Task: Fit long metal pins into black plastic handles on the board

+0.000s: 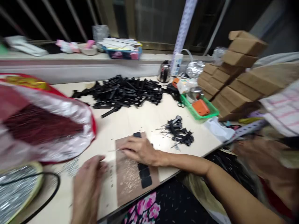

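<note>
My right hand (138, 150) is over a brown board (149, 140), its fingers pinched on a thin metal rod (113, 150) that points left. Beneath and beside that hand lie small pale bits (129, 180) and a row of black square pads (146, 182) on the board. To the left of the board, my left hand (90, 174) is raised above the table with its fingers curled in. Blur hides what, if anything, is between them. A small heap of black plastic parts with metal rods (178, 130) lies right of the board.
A large pile of black plastic parts (126, 91) spreads along the back. On the left are an open red-edged bag (91, 124) of dark red thin pieces and a round tray (38, 177) of silvery pieces. A green basket (198, 116) and stacked cardboard boxes (240, 90) stand right.
</note>
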Demonstrator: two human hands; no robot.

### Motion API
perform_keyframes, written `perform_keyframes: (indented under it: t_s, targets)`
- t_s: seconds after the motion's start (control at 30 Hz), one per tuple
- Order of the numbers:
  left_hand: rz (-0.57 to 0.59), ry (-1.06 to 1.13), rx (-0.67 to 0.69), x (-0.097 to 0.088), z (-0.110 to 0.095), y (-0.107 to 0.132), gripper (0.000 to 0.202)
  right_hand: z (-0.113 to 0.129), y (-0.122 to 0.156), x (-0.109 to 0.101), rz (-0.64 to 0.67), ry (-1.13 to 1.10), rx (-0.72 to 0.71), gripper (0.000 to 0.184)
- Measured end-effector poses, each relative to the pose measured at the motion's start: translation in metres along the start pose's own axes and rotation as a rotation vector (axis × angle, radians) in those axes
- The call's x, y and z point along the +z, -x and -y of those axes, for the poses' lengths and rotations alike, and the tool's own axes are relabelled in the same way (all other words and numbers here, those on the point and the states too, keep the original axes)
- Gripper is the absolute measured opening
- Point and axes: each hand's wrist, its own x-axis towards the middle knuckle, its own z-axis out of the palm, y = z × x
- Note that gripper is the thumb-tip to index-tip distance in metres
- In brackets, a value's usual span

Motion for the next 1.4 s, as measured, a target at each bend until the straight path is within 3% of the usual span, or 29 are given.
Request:
perform_keyframes:
  t_s: [0.03, 0.07, 0.2, 0.47, 0.83, 1.0, 1.2, 1.4]
  targets:
    - [0.017, 0.140, -0.132, 0.005, -0.003, 0.002, 0.022, 0.003, 0.001, 0.000, -0.014, -0.018, 0.003, 0.023]
    - [0.033, 0.246, -0.179, 0.011, -0.007, 0.004, 0.026, 0.004, 0.002, 0.000, -0.035, -0.026, 0.009, 0.023]
    - [0.043, 0.435, -0.149, 0.026, -0.018, 0.013, 0.033, 0.006, 0.003, 0.006, -0.012, 0.028, 0.024, 0.025]
    - [0.061, 0.361, 0.000, 0.022, -0.011, 0.022, 0.024, 0.013, -0.002, 0.009, 0.006, 0.201, 0.024, 0.021]
    - [0.149, 0.442, -0.074, 0.012, -0.002, 0.010, 0.032, 0.018, -0.007, 0.007, 0.060, 0.454, 0.007, 0.019]
    - [0.191, 0.361, -0.046, 0.008, 0.001, 0.004, 0.028, 0.016, -0.004, 0.012, 0.023, 0.503, -0.002, 0.018]
    - [0.230, 0.117, 0.056, 0.003, -0.004, 0.003, 0.023, 0.013, -0.004, 0.011, 0.051, 0.558, -0.055, 0.016]
    - [0.258, -0.016, 0.114, 0.001, -0.006, 0.000, 0.022, 0.010, -0.007, 0.008, 0.124, 0.358, 0.099, 0.019]
